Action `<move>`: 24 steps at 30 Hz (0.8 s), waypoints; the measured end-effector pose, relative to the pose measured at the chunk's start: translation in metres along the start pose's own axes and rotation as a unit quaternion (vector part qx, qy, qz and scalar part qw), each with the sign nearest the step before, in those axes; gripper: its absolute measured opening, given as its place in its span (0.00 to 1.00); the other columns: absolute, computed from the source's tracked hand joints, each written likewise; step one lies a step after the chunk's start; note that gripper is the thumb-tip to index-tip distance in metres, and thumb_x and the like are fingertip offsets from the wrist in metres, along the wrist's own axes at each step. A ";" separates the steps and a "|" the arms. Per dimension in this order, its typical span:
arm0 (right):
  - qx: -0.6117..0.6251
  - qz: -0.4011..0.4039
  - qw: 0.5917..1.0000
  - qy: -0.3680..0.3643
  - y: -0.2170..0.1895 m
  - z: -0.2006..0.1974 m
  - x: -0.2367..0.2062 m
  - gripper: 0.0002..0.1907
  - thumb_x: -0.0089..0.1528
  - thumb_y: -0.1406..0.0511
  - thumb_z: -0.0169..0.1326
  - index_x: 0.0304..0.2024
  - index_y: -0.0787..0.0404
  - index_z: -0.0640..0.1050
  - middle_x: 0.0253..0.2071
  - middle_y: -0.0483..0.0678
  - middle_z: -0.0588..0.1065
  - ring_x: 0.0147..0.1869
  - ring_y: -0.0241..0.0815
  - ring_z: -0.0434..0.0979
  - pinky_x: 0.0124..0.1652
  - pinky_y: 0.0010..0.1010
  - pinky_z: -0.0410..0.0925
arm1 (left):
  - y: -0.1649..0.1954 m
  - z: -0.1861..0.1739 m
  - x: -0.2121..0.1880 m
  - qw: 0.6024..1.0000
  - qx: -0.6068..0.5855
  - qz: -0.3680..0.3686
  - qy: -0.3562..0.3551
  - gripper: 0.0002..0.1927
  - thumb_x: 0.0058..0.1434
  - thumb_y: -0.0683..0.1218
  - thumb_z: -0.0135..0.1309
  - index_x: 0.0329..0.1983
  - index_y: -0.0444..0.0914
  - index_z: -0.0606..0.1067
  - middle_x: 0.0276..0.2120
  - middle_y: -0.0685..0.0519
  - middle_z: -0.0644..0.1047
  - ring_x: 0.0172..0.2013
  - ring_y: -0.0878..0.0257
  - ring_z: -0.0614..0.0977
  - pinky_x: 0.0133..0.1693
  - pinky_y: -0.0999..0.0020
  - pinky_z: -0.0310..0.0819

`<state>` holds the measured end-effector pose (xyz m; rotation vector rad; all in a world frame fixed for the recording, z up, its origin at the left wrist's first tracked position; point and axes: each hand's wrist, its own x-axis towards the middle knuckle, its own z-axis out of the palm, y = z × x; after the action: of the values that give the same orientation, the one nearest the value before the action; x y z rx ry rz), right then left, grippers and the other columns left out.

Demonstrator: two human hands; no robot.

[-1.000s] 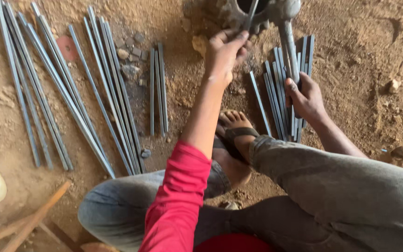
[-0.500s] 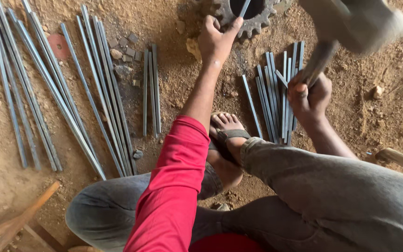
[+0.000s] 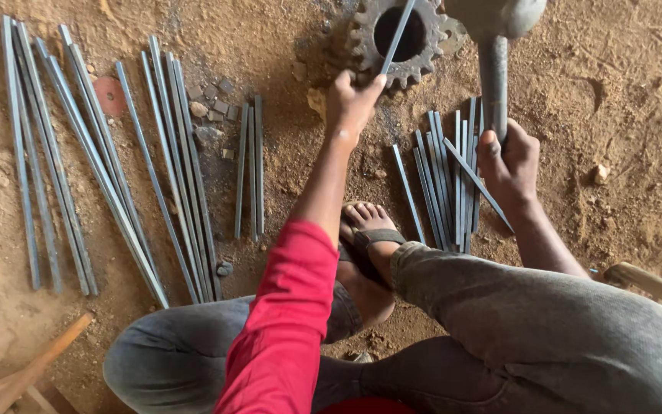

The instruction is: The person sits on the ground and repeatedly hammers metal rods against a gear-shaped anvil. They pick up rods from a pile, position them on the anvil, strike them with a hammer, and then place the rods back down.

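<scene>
Our left hand (image 3: pixel 352 103) is closed on a thin metal rod (image 3: pixel 397 37), holding it slanted w/ its far end over the hole of a big toothed gear (image 3: pixel 400 38) lying flat on the dirt floor (image 3: pixel 614 92). Our right hand (image 3: pixel 509 157) is wrapped tight round the handle of a heavy hammer (image 3: pixel 493 23), head raised up near the top edge, just right of the gear & partly out of frame. Can't tell whether the rod tip rests on the gear rim or hangs inside the hole.

Just below the right hand lies a small bunch of short rods (image 3: pixel 446 180), approx. a dozen, one lying crosswise over the rest. Between the hands & our knees, a foot in a sandal (image 3: pixel 369 234) is tucked under grey trousers; red sleeve on the left arm.

Further left: three short rods (image 3: pixel 250 165), a few small cut-off bits (image 3: pixel 212 100) & a round reddish disc (image 3: pixel 109 96), then two spreads of long rods (image 3: pixel 101 165).

Our read: work is partway. The short pile looks like done pieces, the long rods look untouched, so plenty left.
</scene>
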<state>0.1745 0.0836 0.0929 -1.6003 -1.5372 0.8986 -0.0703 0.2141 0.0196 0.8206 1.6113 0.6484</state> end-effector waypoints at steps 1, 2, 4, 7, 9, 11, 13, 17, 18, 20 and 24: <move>-0.010 -0.026 1.000 0.003 0.002 -0.002 -0.001 0.27 0.74 0.43 0.45 0.34 0.57 0.70 0.24 0.40 0.69 0.23 0.29 0.71 0.22 0.24 0.67 | -0.005 0.001 0.000 0.999 -0.030 0.009 -0.009 0.15 0.58 0.52 0.63 0.40 0.40 0.73 0.23 0.53 0.79 0.17 0.70 0.75 0.17 0.73 0.70; -0.019 -0.054 0.998 0.008 0.004 -0.003 -0.001 0.28 0.74 0.42 0.45 0.35 0.57 0.70 0.24 0.40 0.70 0.24 0.29 0.71 0.23 0.24 0.67 | -0.010 0.001 0.000 0.998 -0.059 0.020 -0.018 0.13 0.59 0.51 0.61 0.38 0.38 0.76 0.23 0.53 0.80 0.17 0.70 0.76 0.16 0.74 0.70; 0.014 -0.075 0.997 0.014 0.008 0.000 -0.003 0.27 0.74 0.43 0.45 0.36 0.58 0.69 0.26 0.40 0.70 0.23 0.29 0.71 0.23 0.24 0.66 | -0.020 0.002 0.001 0.999 -0.022 0.040 -0.012 0.13 0.62 0.53 0.59 0.33 0.38 0.79 0.21 0.54 0.81 0.15 0.71 0.74 0.15 0.75 0.65; -0.011 -0.055 0.998 0.008 0.011 0.014 -0.001 0.24 0.77 0.48 0.45 0.36 0.59 0.70 0.26 0.41 0.70 0.24 0.30 0.69 0.24 0.26 0.65 | -0.028 0.003 0.002 0.988 0.134 0.075 0.020 0.22 0.66 0.60 0.56 0.23 0.41 0.80 0.16 0.58 0.79 0.10 0.73 0.68 0.14 0.76 0.56; -0.035 -0.003 0.999 -0.020 0.011 0.023 0.012 0.19 0.76 0.52 0.45 0.38 0.58 0.71 0.26 0.41 0.71 0.23 0.31 0.67 0.22 0.27 0.64 | -0.028 0.005 0.004 0.974 0.176 0.137 0.037 0.25 0.68 0.61 0.54 0.21 0.42 0.80 0.14 0.61 0.78 0.09 0.75 0.68 0.14 0.79 0.56; -0.045 0.089 0.991 -0.085 0.010 0.026 0.023 0.12 0.73 0.56 0.44 0.44 0.56 0.74 0.25 0.40 0.72 0.19 0.31 0.63 0.17 0.28 0.61 | -0.029 0.005 0.003 0.981 0.163 0.103 0.034 0.24 0.66 0.62 0.53 0.22 0.44 0.80 0.14 0.61 0.78 0.08 0.75 0.67 0.12 0.77 0.56; 0.034 0.128 0.989 -0.069 0.009 0.023 0.028 0.10 0.72 0.58 0.45 0.44 0.53 0.75 0.26 0.39 0.73 0.21 0.28 0.64 0.18 0.26 0.61 | -0.033 0.003 0.001 0.986 0.142 0.083 0.035 0.23 0.66 0.63 0.53 0.23 0.44 0.80 0.14 0.61 0.79 0.08 0.75 0.68 0.11 0.77 0.57; 0.113 -0.009 0.993 -0.021 0.014 0.013 0.021 0.18 0.75 0.56 0.46 0.33 0.57 0.70 0.24 0.40 0.69 0.21 0.29 0.67 0.18 0.26 0.64 | -0.058 -0.002 -0.011 0.993 0.110 0.045 0.013 0.24 0.66 0.61 0.54 0.22 0.42 0.79 0.14 0.58 0.78 0.08 0.74 0.67 0.11 0.76 0.56; 0.127 -0.036 0.991 -0.022 0.017 0.012 0.021 0.19 0.75 0.53 0.46 0.34 0.57 0.70 0.24 0.40 0.68 0.20 0.28 0.66 0.18 0.25 0.63 | -0.064 -0.004 -0.013 0.993 0.108 0.038 0.008 0.24 0.67 0.61 0.54 0.21 0.41 0.79 0.14 0.58 0.77 0.09 0.72 0.66 0.11 0.74 0.55; 0.151 -0.092 0.984 -0.015 0.023 0.011 0.024 0.22 0.74 0.48 0.46 0.36 0.56 0.69 0.24 0.39 0.66 0.19 0.27 0.65 0.18 0.23 0.62 | -0.074 -0.004 -0.019 0.990 0.109 0.089 0.023 0.24 0.66 0.61 0.54 0.21 0.43 0.79 0.14 0.60 0.78 0.09 0.75 0.69 0.12 0.76 0.60; -0.074 -0.034 0.995 -0.048 0.034 0.013 0.039 0.25 0.78 0.48 0.44 0.33 0.56 0.70 0.23 0.41 0.68 0.21 0.31 0.65 0.21 0.27 0.61 | -0.077 -0.008 -0.035 0.993 0.105 0.041 0.026 0.26 0.66 0.62 0.56 0.20 0.41 0.78 0.14 0.59 0.76 0.09 0.75 0.69 0.13 0.75 0.60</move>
<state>0.1816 0.1223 0.0566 -1.6160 -1.7514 0.8527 -0.0870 0.1403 -0.0187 1.0358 1.7215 0.5678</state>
